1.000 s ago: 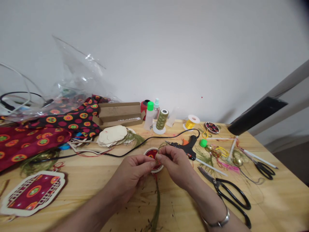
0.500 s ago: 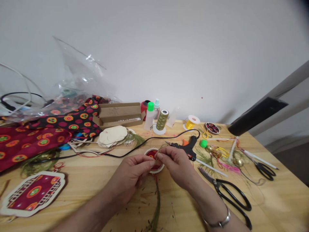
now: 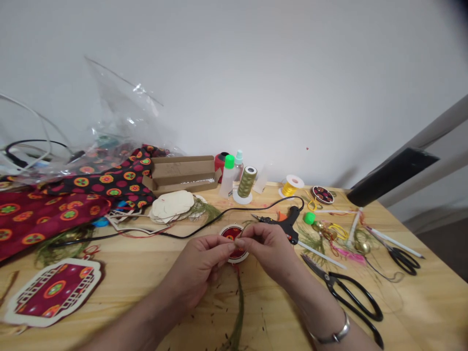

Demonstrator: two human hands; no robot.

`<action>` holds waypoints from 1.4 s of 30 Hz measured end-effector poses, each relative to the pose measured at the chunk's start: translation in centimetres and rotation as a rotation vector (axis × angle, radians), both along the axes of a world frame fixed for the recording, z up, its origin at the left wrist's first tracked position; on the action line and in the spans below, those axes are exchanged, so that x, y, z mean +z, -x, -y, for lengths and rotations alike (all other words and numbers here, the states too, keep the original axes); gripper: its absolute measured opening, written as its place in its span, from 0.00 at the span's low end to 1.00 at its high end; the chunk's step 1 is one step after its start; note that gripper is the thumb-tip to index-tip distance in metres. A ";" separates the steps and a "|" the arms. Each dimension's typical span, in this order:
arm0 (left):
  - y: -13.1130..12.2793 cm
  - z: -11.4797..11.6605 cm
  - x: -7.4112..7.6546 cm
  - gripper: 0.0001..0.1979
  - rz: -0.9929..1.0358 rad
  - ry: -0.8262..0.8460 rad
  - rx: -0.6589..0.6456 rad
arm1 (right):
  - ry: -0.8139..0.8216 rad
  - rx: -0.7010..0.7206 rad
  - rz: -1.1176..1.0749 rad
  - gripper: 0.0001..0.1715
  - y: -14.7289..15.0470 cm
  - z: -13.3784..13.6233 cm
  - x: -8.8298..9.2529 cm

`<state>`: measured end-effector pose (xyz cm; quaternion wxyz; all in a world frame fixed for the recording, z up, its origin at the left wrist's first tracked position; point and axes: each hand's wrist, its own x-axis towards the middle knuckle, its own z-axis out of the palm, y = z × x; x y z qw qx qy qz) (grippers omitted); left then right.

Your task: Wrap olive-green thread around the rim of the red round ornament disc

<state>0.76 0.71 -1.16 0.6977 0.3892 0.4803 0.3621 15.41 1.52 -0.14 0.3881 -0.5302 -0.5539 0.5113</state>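
Note:
A small round ornament with a white rim and dark red patterned fabric lies on the wooden table under my fingertips. An olive-green thread tassel trails from its lower edge toward me. My left hand is closed in a pinch at the ornament's middle. My right hand pinches from the other side, its fingertips meeting those of the left. Whatever sits between the fingers is too small and covered to make out. Just beyond my right hand lies a black glue gun with a white glue stick.
Large black-handled scissors lie by my right forearm, smaller scissors farther right. A bigger fabric-covered ornament rests at left. A black cable crosses behind my hands. Bottles, an olive thread spool and a cardboard box line the wall.
Both hands stay over the ornament, with the right fingertips slightly closer to the left ones. The whole view has shifted a little; nothing else visibly moved.

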 end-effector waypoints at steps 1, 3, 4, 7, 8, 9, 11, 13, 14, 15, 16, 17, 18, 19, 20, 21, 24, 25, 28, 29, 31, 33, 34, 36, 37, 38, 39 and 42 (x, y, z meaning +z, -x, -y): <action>0.0 0.0 0.0 0.09 0.006 0.003 -0.001 | -0.013 0.002 0.009 0.05 0.0 0.0 0.0; 0.0 0.1 -0.1 0.09 0.024 0.012 -0.006 | -0.060 0.008 0.054 0.06 0.0 0.1 -0.1; 0.1 0.1 -0.2 0.10 0.035 0.021 -0.013 | -0.089 0.010 0.091 0.06 0.0 0.1 -0.1; 0.2 0.2 -0.3 0.09 0.066 0.047 -0.022 | -0.147 0.015 0.193 0.07 -0.1 0.1 -0.1; 0.3 0.2 -0.2 0.08 0.068 0.048 -0.020 | -0.151 0.018 0.210 0.08 -0.2 0.1 0.0; 0.3 0.1 -0.2 0.08 0.068 0.038 -0.021 | -0.152 0.021 0.219 0.08 -0.2 0.1 0.1; 0.3 0.0 0.1 0.07 0.057 0.001 -0.035 | -0.152 0.017 0.232 0.09 -0.3 0.0 0.2; 0.4 -0.2 0.3 0.06 0.015 -0.053 -0.045 | -0.156 0.008 0.236 0.09 -0.4 -0.1 0.3; 0.4 -0.3 0.5 0.06 -0.018 -0.085 -0.038 | -0.156 0.001 0.235 0.09 -0.5 -0.1 0.3; 0.5 -0.4 0.5 0.05 -0.059 -0.118 -0.019 | -0.161 -0.006 0.234 0.09 -0.5 -0.1 0.2; 0.6 -0.5 0.6 0.05 -0.110 -0.156 0.007 | -0.167 -0.017 0.234 0.08 -0.6 -0.2 0.2; 0.7 -0.7 0.6 0.05 -0.162 -0.196 0.028 | -0.174 -0.030 0.238 0.08 -0.6 -0.2 0.1; 0.8 -0.8 0.6 0.06 -0.214 -0.234 0.055 | -0.180 -0.045 0.245 0.08 -0.7 -0.3 0.0; 1.0 -0.9 0.5 0.06 -0.271 -0.269 0.056 | -0.183 -0.062 0.254 0.07 -0.7 -0.3 0.0; 1.1 -1.0 0.5 0.06 -0.315 -0.306 0.062 | -0.184 -0.079 0.263 0.07 -0.8 -0.3 0.1; 1.1 -1.0 0.5 0.06 -0.348 -0.338 0.078 | -0.181 -0.094 0.274 0.07 -0.8 -0.4 0.1; 1.1 -0.9 0.6 0.07 -0.360 -0.415 0.082 | -0.174 -0.139 0.302 0.07 -0.9 -0.5 0.3; 0.9 -0.7 0.6 0.07 -0.353 -0.446 0.064 | -0.171 -0.148 0.298 0.07 -0.9 -0.5 0.3; 0.4 -0.2 0.8 0.06 -0.341 -0.511 -0.022 | -0.140 -0.155 0.221 0.08 -0.8 -0.6 -0.1; 0.2 0.0 0.7 0.06 -0.343 -0.514 -0.050 | -0.121 -0.150 0.182 0.08 -0.7 -0.7 -0.2; 0.0 0.2 0.6 0.06 -0.348 -0.507 -0.098 | -0.071 -0.141 0.092 0.09 -0.5 -0.6 -0.3; -0.1 0.3 0.3 0.06 -0.344 -0.502 -0.135 | -0.007 -0.129 -0.011 0.10 -0.3 -0.5 -0.1; -0.1 0.3 0.2 0.07 -0.333 -0.508 -0.156 | 0.026 -0.119 -0.064 0.10 -0.2 -0.4 0.0; -0.1 0.3 -0.1 0.07 -0.305 -0.525 -0.197 | 0.083 -0.094 -0.163 0.11 0.0 -0.2 0.4; -0.1 0.3 -0.2 0.08 -0.297 -0.535 -0.213 | 0.108 -0.078 -0.205 0.11 0.1 0.0 0.6; -0.1 0.3 -0.2 0.08 -0.296 -0.546 -0.224 | 0.129 -0.064 -0.242 0.11 0.2 0.1 0.8; -0.1 0.4 -0.3 0.08 -0.305 -0.553 -0.229 | 0.146 -0.052 -0.274 0.11 0.2 0.1 1.0; -0.1 0.4 -0.1 0.08 -0.357 -0.543 -0.235 | 0.154 -0.029 -0.310 0.12 0.2 0.2 1.1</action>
